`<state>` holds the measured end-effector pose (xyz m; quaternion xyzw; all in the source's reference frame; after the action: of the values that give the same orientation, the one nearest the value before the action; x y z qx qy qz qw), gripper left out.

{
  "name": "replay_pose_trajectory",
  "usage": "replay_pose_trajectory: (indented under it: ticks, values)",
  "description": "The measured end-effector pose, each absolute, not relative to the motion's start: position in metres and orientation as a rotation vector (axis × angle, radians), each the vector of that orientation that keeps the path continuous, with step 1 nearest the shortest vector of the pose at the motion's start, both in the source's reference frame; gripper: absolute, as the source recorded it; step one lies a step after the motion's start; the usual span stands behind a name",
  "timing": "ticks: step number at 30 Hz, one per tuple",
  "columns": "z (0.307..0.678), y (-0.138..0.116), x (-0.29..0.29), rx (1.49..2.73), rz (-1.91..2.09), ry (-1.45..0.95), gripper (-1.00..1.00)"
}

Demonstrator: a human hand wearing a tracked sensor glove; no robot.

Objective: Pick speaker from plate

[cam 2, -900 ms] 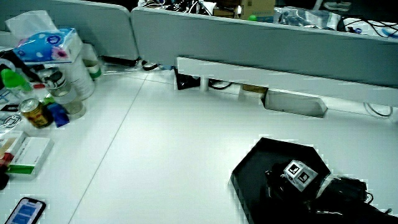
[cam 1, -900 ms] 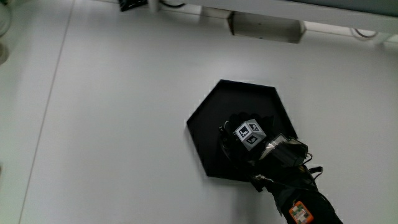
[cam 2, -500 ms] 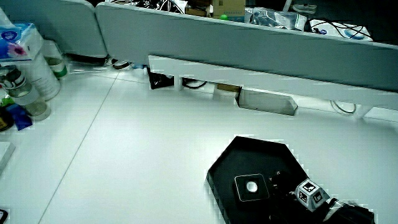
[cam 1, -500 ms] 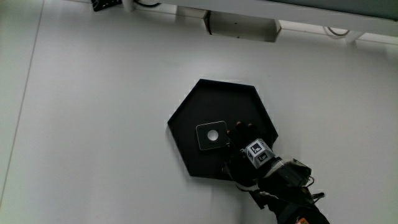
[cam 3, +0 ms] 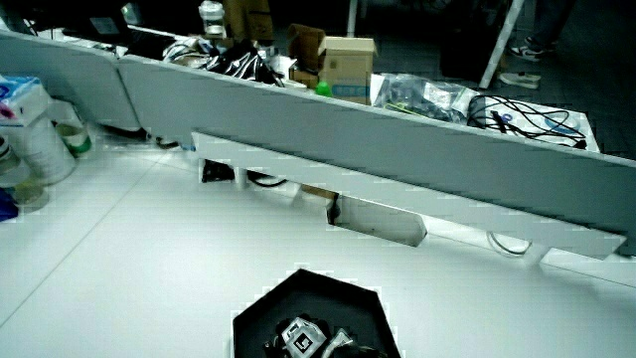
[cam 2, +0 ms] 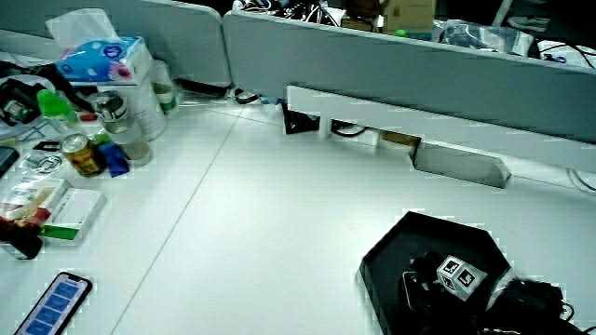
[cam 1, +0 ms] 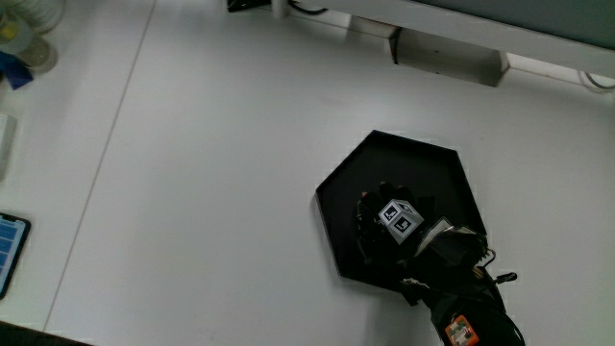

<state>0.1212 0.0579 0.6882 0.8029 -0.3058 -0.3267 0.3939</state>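
A black hexagonal plate (cam 1: 423,163) lies on the white table. The gloved hand (cam 1: 377,219), with the patterned cube on its back, rests over the part of the plate nearer to the person. The forearm reaches in from the person's side. The speaker is hidden under the hand in every view. Both side views show the plate (cam 2: 419,233) (cam 3: 318,293) with the hand (cam 2: 438,279) (cam 3: 298,340) low on it.
A phone (cam 1: 8,248) (cam 2: 58,302) lies at the table's edge near the person. A tissue box (cam 2: 98,60), a can (cam 2: 84,154), bottles and small boxes crowd one end of the table. A grey partition (cam 2: 400,65) with a white socket box (cam 1: 450,53) lines the table.
Half a second ago the hand sat at the plate's near rim and a square speaker lay uncovered on the plate. The hand has since moved forward over the speaker and covers it.
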Motion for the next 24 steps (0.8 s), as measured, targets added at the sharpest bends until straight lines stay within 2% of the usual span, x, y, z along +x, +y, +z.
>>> replay_pose_trajectory:
  ticks: [2, 10, 11, 24]
  values:
    - [0.683, 0.057, 0.119, 2.089, -0.873, -0.756, 0.5]
    - [0.68, 0.054, 0.11, 2.13, -0.953, -0.791, 1.0]
    - [0.687, 0.056, 0.111, 2.119, -0.962, -0.799, 1.0]
    - [0.673, 0.05, 0.107, 2.209, -0.926, -0.775, 1.0]
